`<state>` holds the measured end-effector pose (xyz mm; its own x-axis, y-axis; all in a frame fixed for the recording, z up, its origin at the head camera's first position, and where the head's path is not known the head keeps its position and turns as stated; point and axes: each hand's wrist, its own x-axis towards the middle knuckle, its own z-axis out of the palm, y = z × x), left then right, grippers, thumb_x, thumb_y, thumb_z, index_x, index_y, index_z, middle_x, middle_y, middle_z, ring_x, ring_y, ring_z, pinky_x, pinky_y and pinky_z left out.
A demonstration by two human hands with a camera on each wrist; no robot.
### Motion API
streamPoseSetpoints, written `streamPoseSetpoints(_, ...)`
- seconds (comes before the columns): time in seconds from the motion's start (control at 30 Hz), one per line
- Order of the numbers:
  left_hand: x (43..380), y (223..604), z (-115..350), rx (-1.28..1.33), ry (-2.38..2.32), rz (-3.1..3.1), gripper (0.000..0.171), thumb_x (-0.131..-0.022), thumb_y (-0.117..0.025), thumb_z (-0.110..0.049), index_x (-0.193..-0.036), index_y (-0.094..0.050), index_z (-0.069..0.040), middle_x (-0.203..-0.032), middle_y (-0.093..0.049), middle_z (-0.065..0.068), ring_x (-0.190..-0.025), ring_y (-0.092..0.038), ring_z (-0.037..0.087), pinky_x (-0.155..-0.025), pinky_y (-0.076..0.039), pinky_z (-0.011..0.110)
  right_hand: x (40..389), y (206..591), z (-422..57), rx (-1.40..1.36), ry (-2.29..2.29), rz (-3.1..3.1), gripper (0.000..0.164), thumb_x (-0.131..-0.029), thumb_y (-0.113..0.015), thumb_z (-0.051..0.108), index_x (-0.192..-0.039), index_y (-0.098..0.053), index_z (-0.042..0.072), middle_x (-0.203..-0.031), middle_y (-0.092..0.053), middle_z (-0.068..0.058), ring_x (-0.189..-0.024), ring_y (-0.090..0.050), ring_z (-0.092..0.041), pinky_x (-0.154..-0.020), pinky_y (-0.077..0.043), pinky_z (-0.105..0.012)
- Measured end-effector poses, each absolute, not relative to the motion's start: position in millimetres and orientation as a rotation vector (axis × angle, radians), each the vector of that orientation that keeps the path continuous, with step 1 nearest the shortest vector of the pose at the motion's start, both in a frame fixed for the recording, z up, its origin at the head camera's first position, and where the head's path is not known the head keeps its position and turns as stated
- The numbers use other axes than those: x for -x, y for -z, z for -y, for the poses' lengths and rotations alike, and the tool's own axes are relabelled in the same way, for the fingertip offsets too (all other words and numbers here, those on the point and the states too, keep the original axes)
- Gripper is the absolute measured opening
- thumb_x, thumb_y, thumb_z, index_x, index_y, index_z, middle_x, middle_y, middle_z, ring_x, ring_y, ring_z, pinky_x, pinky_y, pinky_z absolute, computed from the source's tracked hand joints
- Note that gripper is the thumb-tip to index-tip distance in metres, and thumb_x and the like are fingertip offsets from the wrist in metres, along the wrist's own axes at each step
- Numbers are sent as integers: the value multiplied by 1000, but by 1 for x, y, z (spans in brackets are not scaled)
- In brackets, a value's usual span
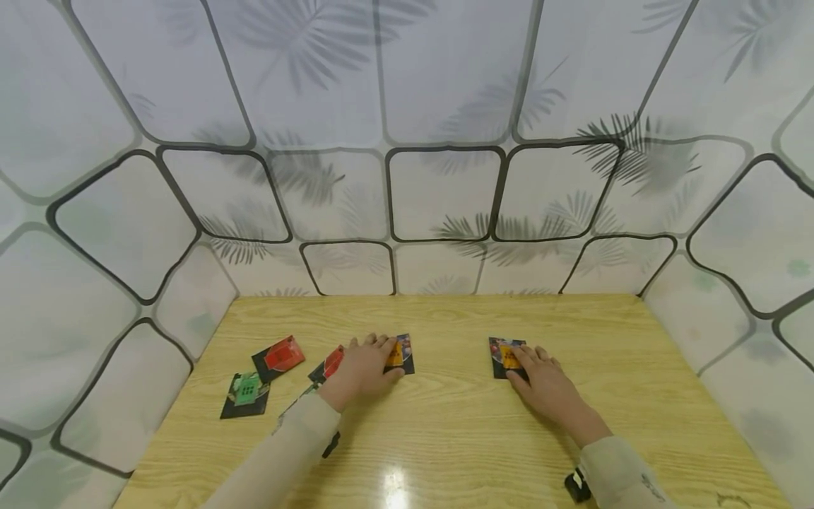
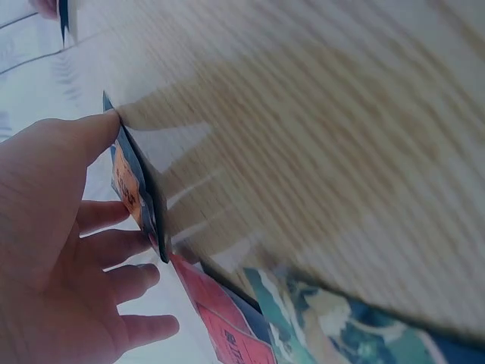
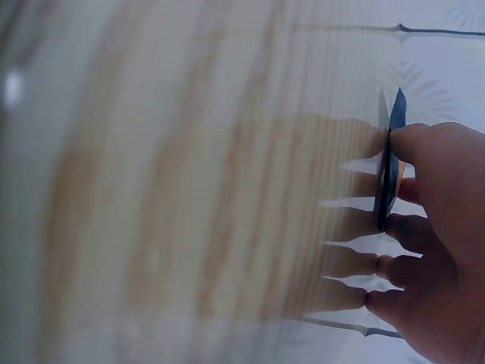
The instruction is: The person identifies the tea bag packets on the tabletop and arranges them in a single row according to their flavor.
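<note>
My left hand (image 1: 364,373) lies over a small flat dark packet with an orange label (image 1: 396,354). In the left wrist view the thumb touches one edge of that packet (image 2: 130,189); the index and middle fingertips reach its other side, the remaining fingers spread free. To the right, my right hand (image 1: 552,390) touches a similar orange-labelled packet (image 1: 506,355) on the table. Its thumb meets one end of the packet (image 3: 391,163) in the right wrist view, with fingers fairly straight and spread. Beside the left hand lies a red-labelled packet (image 1: 332,362), partly covered.
Another red-labelled packet (image 1: 280,357) and a green-labelled packet (image 1: 246,390) lie farther left, edges touching or nearly so. A green patterned packet (image 2: 326,318) is mostly hidden under the left forearm. Patterned fabric walls (image 1: 439,268) border the wooden table (image 1: 445,438).
</note>
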<state>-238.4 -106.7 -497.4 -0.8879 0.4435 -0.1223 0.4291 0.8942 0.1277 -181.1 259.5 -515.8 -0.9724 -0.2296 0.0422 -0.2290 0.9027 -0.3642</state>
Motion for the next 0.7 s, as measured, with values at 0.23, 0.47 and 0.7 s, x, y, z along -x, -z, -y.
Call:
streamPoseSetpoints(0.23, 234, 497, 99, -696, -157, -2903, 74, -106, -55, -56, -162, -41, -10, -164, -48, 14, -152, -44, 40, -121, -36, 68, 181, 514, -259, 367, 584, -3060, 62, -110, -57, 32, -158, -43, -5, -160, -41, -35, -149, -32, -61, -118, -28, -77)
streamPoseSetpoints(0.47, 231, 499, 93, -687, -138, -2902, 76, -106, -54, -57, -162, -42, -8, -163, -48, 14, -152, -44, 41, -121, -37, 67, 183, 517, -260, 369, 573, -3072, 61, -110, -56, 31, -157, -43, -6, -160, -41, -35, -149, -33, -61, -118, -28, -77)
streamPoseSetpoints(0.7, 226, 498, 89, -695, -141, -2905, 74, -106, -54, -56, -162, -42, -9, -163, -48, 14, -151, -45, 40, -121, -37, 66, 183, 520, -261, 350, 569, -3057, 62, -110, -56, 32, -159, -42, -3, -162, -39, -34, -151, -30, -60, -120, -26, -76)
